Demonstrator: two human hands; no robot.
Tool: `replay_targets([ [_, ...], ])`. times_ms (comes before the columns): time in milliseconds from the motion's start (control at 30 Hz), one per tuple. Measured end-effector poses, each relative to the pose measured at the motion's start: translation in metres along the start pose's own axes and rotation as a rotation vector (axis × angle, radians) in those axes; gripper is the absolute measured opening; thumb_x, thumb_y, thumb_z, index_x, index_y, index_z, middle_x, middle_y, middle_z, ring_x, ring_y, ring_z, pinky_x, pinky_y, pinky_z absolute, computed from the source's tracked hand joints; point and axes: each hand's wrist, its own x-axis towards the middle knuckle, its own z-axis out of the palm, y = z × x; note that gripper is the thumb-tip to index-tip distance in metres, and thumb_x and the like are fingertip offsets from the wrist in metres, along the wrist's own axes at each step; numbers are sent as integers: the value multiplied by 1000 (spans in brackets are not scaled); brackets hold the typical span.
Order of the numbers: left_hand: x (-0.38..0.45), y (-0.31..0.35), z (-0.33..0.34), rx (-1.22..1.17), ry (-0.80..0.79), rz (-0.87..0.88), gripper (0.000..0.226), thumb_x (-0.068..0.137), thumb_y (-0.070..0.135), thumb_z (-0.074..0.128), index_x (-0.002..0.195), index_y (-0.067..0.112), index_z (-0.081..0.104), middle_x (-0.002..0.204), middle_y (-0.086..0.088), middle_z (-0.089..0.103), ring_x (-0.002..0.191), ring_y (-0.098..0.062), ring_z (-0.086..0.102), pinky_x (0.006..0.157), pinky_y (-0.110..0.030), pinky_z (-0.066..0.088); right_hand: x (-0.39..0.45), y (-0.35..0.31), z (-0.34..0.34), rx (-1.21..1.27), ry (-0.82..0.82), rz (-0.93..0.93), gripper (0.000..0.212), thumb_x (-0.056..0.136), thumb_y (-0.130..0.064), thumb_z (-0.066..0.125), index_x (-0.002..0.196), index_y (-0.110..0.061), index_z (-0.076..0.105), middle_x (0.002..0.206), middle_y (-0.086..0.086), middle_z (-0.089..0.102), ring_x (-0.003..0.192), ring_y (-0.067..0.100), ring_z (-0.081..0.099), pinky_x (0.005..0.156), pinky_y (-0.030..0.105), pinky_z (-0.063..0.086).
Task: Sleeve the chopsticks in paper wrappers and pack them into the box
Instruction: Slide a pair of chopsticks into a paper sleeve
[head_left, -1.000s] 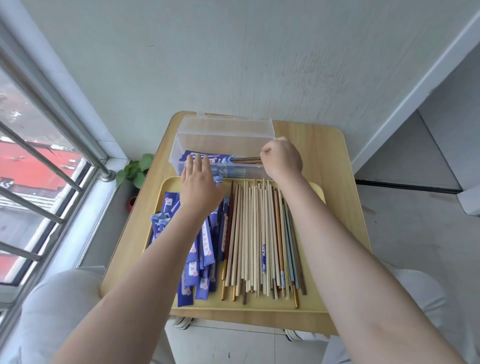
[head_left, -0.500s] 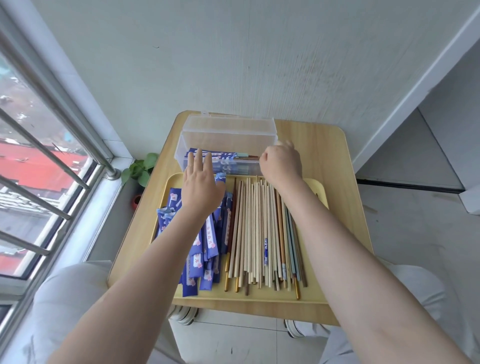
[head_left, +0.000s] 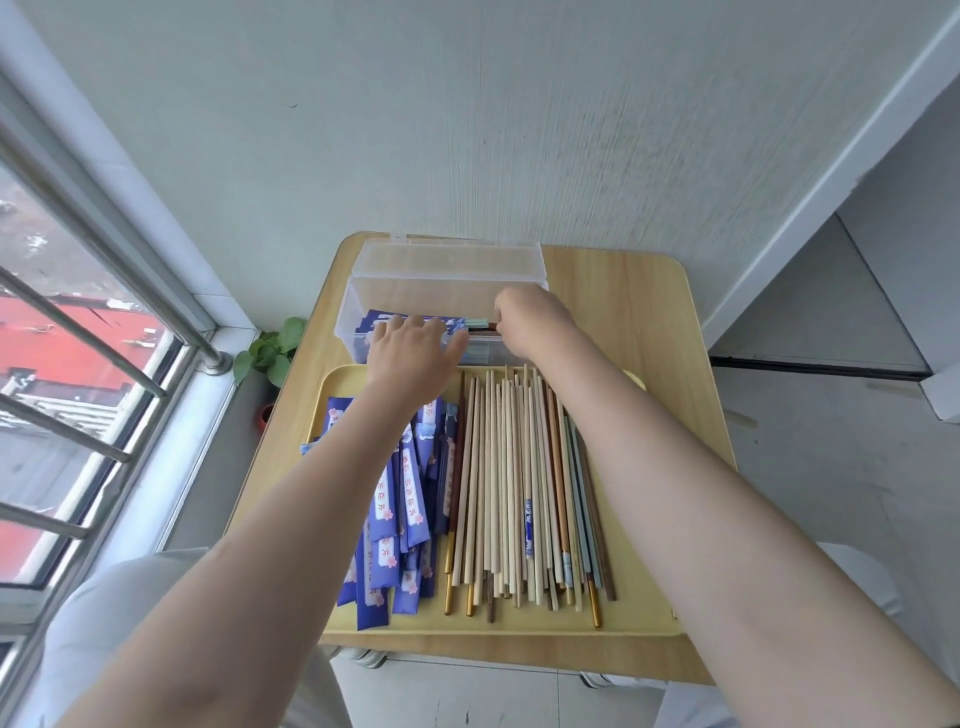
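Sleeved chopsticks (head_left: 415, 325) lie in the clear plastic box (head_left: 447, 296) at the far side of the table (head_left: 644, 312); blue wrappers w/ bare stick ends poking out to the right, near the box's front wall. Box lid stands open at the back, towards the wall.

Left hand (head_left: 413, 353) reaches over the box's front edge, fingers straight-ish and spread, tips on/over the sleeved pairs; not clamped on anything. Right hand (head_left: 530, 322) is at the box's right part, fingers curled by the protruding stick ends; looks like a pinch on them, but fingertips are hidden behind the knuckles, so can't tell for sure.

Just in front of the box: yellow tray (head_left: 498, 623). On it, left: pile of empty blue paper wrappers (head_left: 400, 509). Right: row of loose chopsticks (head_left: 519, 483), mostly pale wood, some brown, grey, gold-tipped.

Small potted plant (head_left: 270, 353) on the floor left of table, by the window (head_left: 78, 364).
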Motion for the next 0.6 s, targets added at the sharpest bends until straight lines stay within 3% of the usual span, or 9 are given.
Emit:
replay_targets([
  [133, -1, -7, 10, -61, 68, 2, 51, 104, 46, 33, 140, 15, 53, 138, -7, 53, 132, -27, 41, 114, -40, 22, 24, -7, -2, 111, -151, -10, 24, 98, -24, 63, 113, -7, 70, 113, 10, 69, 102, 28, 64, 88, 34, 52],
  [233, 1, -12, 15, -122, 95, 16, 47, 105, 40, 34, 141, 14, 50, 140, -8, 50, 133, -28, 39, 114, -40, 22, 33, -6, 1, 217, -266, -19, 32, 103, -28, 56, 115, -1, 69, 109, 12, 69, 93, 25, 62, 77, 31, 48],
  [367, 10, -17, 11, -271, 125, -10, 42, 105, 27, 37, 143, 12, 49, 144, -10, 47, 134, -32, 37, 113, -42, 26, 31, 0, 1, 366, -243, -24, 30, 106, -20, 48, 116, -5, 71, 96, 9, 63, 74, 19, 53, 62, 28, 38],
  [467, 14, -19, 11, -286, 123, -16, 44, 103, 21, 39, 145, 10, 46, 147, -11, 44, 137, -31, 33, 114, -42, 26, 33, 4, 1, 456, -189, -14, 28, 105, -22, 51, 116, -9, 72, 92, 5, 68, 74, 16, 55, 63, 26, 38],
  [533, 15, -19, 14, -314, 136, -19, 43, 102, 17, 41, 144, 11, 48, 146, -10, 44, 137, -30, 32, 113, -40, 24, 34, 3, 4, 460, -203, -13, 30, 104, -23, 52, 114, -2, 72, 84, 6, 66, 71, 16, 53, 62, 26, 39],
  [600, 15, -20, 17, -358, 164, -11, 41, 100, 13, 42, 140, 11, 54, 143, -9, 47, 135, -29, 34, 111, -38, 23, 33, 2, 7, 463, -230, -9, 34, 104, -23, 53, 119, 2, 69, 105, 17, 72, 85, 23, 61, 75, 31, 47],
])
